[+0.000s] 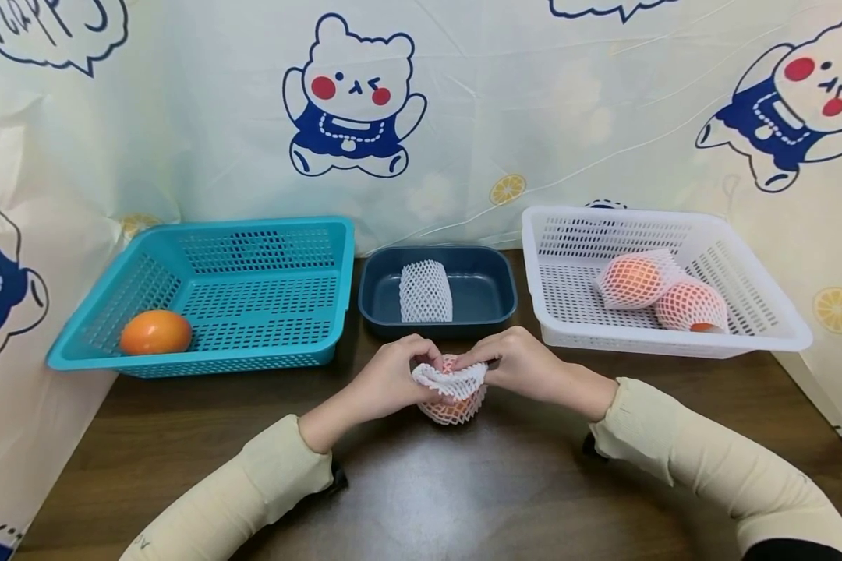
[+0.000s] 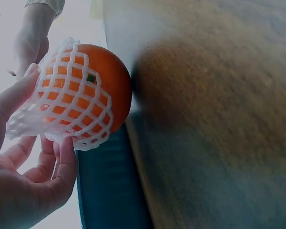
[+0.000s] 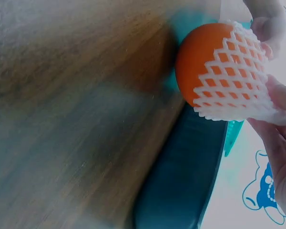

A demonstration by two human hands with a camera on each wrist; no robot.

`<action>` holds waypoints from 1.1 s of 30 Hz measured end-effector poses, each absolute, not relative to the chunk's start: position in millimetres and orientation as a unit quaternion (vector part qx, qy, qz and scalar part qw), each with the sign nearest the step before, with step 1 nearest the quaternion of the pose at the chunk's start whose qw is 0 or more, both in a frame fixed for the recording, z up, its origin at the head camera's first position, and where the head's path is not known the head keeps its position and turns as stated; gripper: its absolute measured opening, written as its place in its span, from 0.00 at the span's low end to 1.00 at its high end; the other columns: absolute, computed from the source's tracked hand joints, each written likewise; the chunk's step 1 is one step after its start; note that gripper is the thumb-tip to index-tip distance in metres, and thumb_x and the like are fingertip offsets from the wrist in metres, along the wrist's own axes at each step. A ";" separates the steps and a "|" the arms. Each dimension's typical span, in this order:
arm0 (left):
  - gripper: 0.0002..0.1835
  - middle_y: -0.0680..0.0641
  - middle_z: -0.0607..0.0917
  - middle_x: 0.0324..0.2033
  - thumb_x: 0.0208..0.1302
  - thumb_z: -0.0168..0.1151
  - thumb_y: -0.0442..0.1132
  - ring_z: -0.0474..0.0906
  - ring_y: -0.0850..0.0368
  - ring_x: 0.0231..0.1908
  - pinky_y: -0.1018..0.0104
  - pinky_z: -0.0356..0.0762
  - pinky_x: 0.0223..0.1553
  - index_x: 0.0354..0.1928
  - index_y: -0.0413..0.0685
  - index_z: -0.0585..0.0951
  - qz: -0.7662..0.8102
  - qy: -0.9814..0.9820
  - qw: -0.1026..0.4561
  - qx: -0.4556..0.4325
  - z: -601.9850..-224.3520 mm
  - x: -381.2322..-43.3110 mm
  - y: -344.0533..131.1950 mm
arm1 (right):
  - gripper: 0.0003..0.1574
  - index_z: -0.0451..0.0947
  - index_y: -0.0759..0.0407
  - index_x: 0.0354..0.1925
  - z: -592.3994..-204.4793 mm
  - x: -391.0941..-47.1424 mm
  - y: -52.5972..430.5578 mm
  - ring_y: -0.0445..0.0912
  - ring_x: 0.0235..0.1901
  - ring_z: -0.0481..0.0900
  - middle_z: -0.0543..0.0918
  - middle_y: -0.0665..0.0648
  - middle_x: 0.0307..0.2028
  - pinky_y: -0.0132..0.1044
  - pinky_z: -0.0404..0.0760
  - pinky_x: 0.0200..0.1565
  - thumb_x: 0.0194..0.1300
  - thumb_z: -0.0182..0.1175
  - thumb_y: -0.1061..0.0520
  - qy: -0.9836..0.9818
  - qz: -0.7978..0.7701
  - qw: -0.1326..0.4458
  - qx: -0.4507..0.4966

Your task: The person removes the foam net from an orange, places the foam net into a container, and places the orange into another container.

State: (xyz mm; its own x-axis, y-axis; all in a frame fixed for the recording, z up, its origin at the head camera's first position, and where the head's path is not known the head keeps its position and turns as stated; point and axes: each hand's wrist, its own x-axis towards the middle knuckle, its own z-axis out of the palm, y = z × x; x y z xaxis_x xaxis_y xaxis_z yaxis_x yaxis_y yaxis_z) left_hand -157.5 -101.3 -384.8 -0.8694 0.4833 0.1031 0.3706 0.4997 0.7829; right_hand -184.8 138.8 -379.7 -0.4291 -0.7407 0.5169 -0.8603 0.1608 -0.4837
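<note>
At the middle of the table, an orange (image 2: 118, 81) sits partly inside a white foam net sleeve (image 1: 451, 380). My left hand (image 1: 396, 379) pinches the bunched rim of the net from the left, thumb on one side and fingers on the other. From the right, my right hand (image 1: 526, 365) pinches the same rim. In the right wrist view the net (image 3: 236, 78) covers the upper part of the fruit, while its lower side is bare. A small green spot on the orange shows through the mesh in the left wrist view.
A dark blue tray (image 1: 505, 300) behind the hands holds another foam net (image 1: 426, 292). Left of it, a teal basket (image 1: 267, 234) contains a bare orange (image 1: 156, 333). The white basket (image 1: 568, 336) on the right holds two netted oranges (image 1: 631, 280). A printed cloth hangs behind.
</note>
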 end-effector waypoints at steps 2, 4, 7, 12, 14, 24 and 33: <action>0.16 0.51 0.83 0.40 0.48 0.81 0.32 0.78 0.56 0.43 0.62 0.79 0.45 0.35 0.49 0.82 0.443 0.859 0.066 0.246 -384.8 -158.4 -102.2 | 0.16 0.90 0.64 0.41 -379.4 -184.6 138.0 0.46 0.38 0.89 0.91 0.56 0.38 0.36 0.85 0.39 0.51 0.77 0.70 -0.758 0.375 0.087 0.527; 0.15 0.51 0.84 0.42 0.50 0.80 0.32 0.79 0.56 0.44 0.61 0.79 0.47 0.36 0.48 0.83 0.453 0.855 0.066 0.244 -385.6 -159.1 -103.3 | 0.16 0.90 0.64 0.42 -379.9 -184.6 137.8 0.47 0.40 0.89 0.90 0.57 0.39 0.37 0.86 0.40 0.52 0.76 0.71 -0.760 0.378 0.086 0.521; 0.14 0.51 0.86 0.43 0.52 0.81 0.33 0.80 0.56 0.44 0.60 0.80 0.47 0.37 0.48 0.84 0.472 0.849 0.064 0.230 -386.9 -160.1 -105.0 | 0.20 0.88 0.65 0.47 -380.5 -184.6 138.5 0.50 0.45 0.88 0.90 0.58 0.45 0.41 0.85 0.46 0.53 0.76 0.70 -0.771 0.384 0.065 0.504; 0.14 0.51 0.88 0.39 0.52 0.80 0.33 0.81 0.58 0.40 0.61 0.80 0.44 0.41 0.45 0.86 0.490 0.846 0.045 0.203 -389.8 -161.5 -107.5 | 0.31 0.84 0.64 0.58 -381.5 -184.5 141.2 0.47 0.53 0.84 0.87 0.58 0.53 0.42 0.83 0.52 0.55 0.78 0.63 -0.803 0.378 -0.002 0.461; 0.15 0.50 0.88 0.39 0.52 0.79 0.33 0.82 0.58 0.39 0.61 0.80 0.43 0.43 0.43 0.87 0.487 0.850 0.035 0.197 -390.8 -161.0 -107.9 | 0.31 0.83 0.64 0.58 -381.7 -183.8 141.5 0.46 0.53 0.84 0.87 0.57 0.53 0.40 0.83 0.52 0.56 0.78 0.63 -0.808 0.382 -0.019 0.448; 0.29 0.49 0.82 0.53 0.47 0.85 0.43 0.78 0.52 0.53 0.55 0.77 0.54 0.52 0.47 0.84 0.451 0.860 0.062 0.230 -388.3 -157.1 -109.5 | 0.13 0.89 0.64 0.44 -382.2 -180.7 141.0 0.41 0.41 0.85 0.90 0.55 0.42 0.37 0.85 0.41 0.59 0.72 0.70 -0.811 0.399 0.028 0.427; 0.26 0.49 0.87 0.43 0.47 0.85 0.39 0.82 0.57 0.43 0.59 0.81 0.47 0.49 0.39 0.85 0.471 0.858 0.051 0.200 -386.1 -157.7 -111.1 | 0.21 0.85 0.65 0.53 -383.0 -183.6 140.6 0.41 0.46 0.84 0.88 0.55 0.48 0.39 0.84 0.48 0.60 0.74 0.65 -0.813 0.415 -0.034 0.407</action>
State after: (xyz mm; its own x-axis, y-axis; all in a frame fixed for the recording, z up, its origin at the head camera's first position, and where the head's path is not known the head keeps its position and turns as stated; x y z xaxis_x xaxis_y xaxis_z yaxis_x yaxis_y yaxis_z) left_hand -157.7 -111.1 -386.1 -0.9144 0.3918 0.1013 0.2959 0.4765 0.8279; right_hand -183.6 140.6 -383.0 -0.6656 -0.6909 0.2821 -0.6342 0.3243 -0.7019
